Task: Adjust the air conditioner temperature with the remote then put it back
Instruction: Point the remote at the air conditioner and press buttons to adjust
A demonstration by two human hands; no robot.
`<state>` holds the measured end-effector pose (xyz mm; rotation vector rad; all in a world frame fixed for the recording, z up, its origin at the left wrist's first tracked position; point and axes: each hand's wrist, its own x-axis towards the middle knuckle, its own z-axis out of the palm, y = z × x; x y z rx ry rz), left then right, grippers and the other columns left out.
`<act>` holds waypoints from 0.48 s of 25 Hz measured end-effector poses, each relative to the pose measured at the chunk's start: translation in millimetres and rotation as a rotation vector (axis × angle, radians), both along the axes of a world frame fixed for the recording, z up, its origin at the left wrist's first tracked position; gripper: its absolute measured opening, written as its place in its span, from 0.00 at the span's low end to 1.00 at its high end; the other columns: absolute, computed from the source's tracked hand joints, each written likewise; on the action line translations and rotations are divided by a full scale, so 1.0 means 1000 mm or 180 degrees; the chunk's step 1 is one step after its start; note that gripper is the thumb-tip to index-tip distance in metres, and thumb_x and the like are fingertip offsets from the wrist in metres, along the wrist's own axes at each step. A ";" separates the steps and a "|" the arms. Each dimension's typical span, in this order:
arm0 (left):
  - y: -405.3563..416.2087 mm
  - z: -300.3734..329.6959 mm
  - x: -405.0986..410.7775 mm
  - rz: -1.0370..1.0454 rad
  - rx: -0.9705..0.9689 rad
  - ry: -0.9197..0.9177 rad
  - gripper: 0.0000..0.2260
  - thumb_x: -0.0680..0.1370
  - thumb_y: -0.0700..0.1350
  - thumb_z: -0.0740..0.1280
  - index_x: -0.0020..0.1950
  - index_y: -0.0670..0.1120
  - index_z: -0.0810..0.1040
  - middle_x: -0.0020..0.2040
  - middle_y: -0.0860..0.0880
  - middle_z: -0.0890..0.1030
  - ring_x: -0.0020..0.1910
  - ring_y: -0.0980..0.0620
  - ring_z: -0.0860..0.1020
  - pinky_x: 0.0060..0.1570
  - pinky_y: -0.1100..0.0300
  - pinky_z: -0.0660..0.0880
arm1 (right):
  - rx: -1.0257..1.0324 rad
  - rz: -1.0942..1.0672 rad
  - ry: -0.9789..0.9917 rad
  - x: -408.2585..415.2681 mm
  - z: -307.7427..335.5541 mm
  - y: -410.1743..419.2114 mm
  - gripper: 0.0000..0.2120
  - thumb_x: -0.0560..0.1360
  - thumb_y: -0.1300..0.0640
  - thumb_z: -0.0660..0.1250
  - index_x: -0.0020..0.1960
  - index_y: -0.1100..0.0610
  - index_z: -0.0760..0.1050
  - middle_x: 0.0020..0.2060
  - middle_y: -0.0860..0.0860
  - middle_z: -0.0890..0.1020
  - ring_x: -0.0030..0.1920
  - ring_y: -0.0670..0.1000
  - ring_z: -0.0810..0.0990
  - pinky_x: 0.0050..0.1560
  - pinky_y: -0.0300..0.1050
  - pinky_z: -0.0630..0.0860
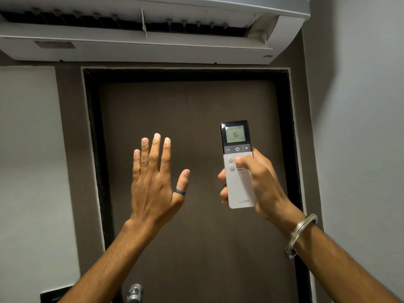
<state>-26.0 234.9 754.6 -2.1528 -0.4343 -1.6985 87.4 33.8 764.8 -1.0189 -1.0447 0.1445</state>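
Observation:
The white air conditioner [153,47] hangs on the wall along the top of the view, its flap open over the dark vent. My right hand [260,184] holds a white remote [237,149] upright and pointed up at the unit. The remote's black top has a lit screen reading 16, with minus, power and plus keys below it. My thumb rests on the small buttons under those keys. My left hand [153,180] is raised beside it, fingers spread, palm away from me, holding nothing. It wears a dark ring on the thumb.
A dark brown door [192,106] in a black frame fills the middle, right behind both hands. A metal door handle [135,293] shows at the bottom edge. Grey walls flank the door. A metal bangle [300,235] circles my right wrist.

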 end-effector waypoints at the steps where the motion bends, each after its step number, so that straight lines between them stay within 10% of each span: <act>1: -0.001 0.000 -0.001 0.0003 0.0011 -0.0005 0.36 0.82 0.60 0.56 0.84 0.42 0.54 0.85 0.40 0.52 0.85 0.42 0.46 0.83 0.47 0.42 | -0.0004 -0.0001 0.0000 -0.001 0.000 0.000 0.14 0.76 0.51 0.62 0.59 0.55 0.73 0.38 0.57 0.87 0.29 0.60 0.84 0.31 0.54 0.84; 12: -0.011 0.006 -0.012 -0.0022 0.0014 -0.0031 0.36 0.82 0.61 0.56 0.84 0.42 0.55 0.85 0.40 0.53 0.85 0.41 0.47 0.83 0.44 0.44 | 0.0091 -0.0001 0.0069 -0.017 0.003 -0.008 0.12 0.76 0.52 0.63 0.57 0.55 0.74 0.36 0.56 0.87 0.27 0.59 0.83 0.29 0.55 0.83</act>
